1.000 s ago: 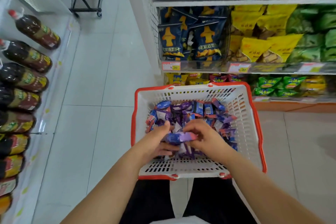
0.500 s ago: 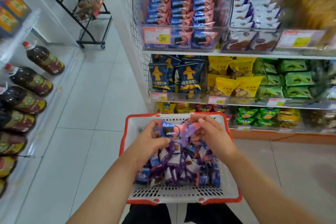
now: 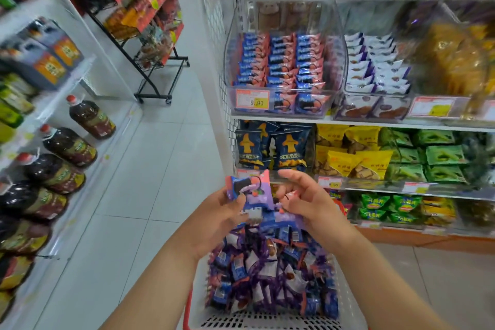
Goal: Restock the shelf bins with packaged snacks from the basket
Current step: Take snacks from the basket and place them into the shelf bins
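Note:
A white basket with a red rim sits low in front of me, heaped with small blue, pink and purple snack packets. My left hand grips a small stack of these packets above the basket. Just to the right, my right hand has curled fingers and pinches a pink packet against its palm. Up on the shelf, a clear bin holds rows of matching blue and pink packets behind a 9.90 price tag.
A neighbouring clear bin holds white and purple packets. Blue, yellow and green snack bags fill the shelf below. Dark bottles line the left shelf across a white tiled aisle. A black wire rack stands at the far end.
Both hands rose out of the basket with packets. My view tilted up, bringing the upper shelf bins into sight while the basket dropped low in view.

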Tool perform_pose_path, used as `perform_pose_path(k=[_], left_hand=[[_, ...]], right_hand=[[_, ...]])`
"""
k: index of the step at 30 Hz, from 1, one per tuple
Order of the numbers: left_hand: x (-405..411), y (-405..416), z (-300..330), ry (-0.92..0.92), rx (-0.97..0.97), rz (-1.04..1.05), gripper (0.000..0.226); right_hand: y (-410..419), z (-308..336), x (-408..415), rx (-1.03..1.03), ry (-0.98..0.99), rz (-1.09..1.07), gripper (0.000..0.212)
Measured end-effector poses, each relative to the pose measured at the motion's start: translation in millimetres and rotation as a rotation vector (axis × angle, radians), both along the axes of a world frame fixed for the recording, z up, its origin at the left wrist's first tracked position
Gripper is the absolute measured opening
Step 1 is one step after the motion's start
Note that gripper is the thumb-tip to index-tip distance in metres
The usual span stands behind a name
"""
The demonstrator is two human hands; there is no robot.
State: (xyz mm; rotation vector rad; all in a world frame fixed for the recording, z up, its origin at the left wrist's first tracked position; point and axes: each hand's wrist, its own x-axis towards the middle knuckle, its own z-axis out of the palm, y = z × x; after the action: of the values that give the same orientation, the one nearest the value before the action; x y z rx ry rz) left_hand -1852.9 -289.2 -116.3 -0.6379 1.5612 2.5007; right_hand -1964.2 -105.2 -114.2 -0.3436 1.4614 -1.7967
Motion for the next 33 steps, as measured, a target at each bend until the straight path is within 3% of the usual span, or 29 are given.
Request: perform_pose_path(k=[2, 4, 7, 8, 11, 14, 19, 22, 24, 26, 28, 31, 33], left_hand=[[-2, -5, 6, 0.029, 0.21, -0.043, 0.081], [-5, -5, 15, 0.011, 0.25, -0.075, 0.081], [-12, -2, 26, 0.004, 0.12, -0.024, 0.041], [-15, -3, 30, 0.008, 0.052, 0.006, 0.035], [-23, -10, 38, 0.042, -0.211, 0.015, 0.037], [-31, -17, 45, 0.071, -0.379, -0.012, 0.042], [-30, -30, 11, -0.106, -0.496, -0.215, 0.027], [-19, -32, -17, -0.232, -0.56, -0.349, 0.035], [-26, -34, -10, -0.173, -0.632, -0.182, 0.038], [-43, -39, 16, -0.018, -0.833, 0.117, 0.031], [-63, -48, 47, 0.221, -1.126, 0.282, 0.028], [-102, -69, 74, 0.48, -1.593, 0.285, 0.029], [-127, -82, 77, 0.462, -1.85, 0.178, 0.035]], right_hand=[[-5, 14, -6, -0.085, -0.001, 0.076, 0.049], [-12, 25, -10, -0.011, 0.101, 0.143, 0.041], [-19, 37, -17, 0.227, 0.305, 0.217, 0.017], [-20, 42, -19, 0.273, 0.306, 0.22, 0.02], [-26, 51, -31, 0.341, 0.364, 0.216, 0.046], [-40, 54, -44, 0.44, 0.54, 0.207, 0.031], [-58, 44, -56, 0.505, 0.351, 0.164, 0.024], [-60, 36, -65, 0.547, 0.327, 0.15, 0.022], [-63, 40, -70, 0.532, 0.348, 0.124, 0.018], [-68, 49, -76, 0.449, 0.363, 0.093, 0.012], [-75, 62, -83, 0.359, 0.372, 0.052, 0.011], [-89, 86, -102, 0.259, 0.375, -0.035, 0.014], [-98, 99, -122, 0.215, 0.389, -0.118, 0.017]])
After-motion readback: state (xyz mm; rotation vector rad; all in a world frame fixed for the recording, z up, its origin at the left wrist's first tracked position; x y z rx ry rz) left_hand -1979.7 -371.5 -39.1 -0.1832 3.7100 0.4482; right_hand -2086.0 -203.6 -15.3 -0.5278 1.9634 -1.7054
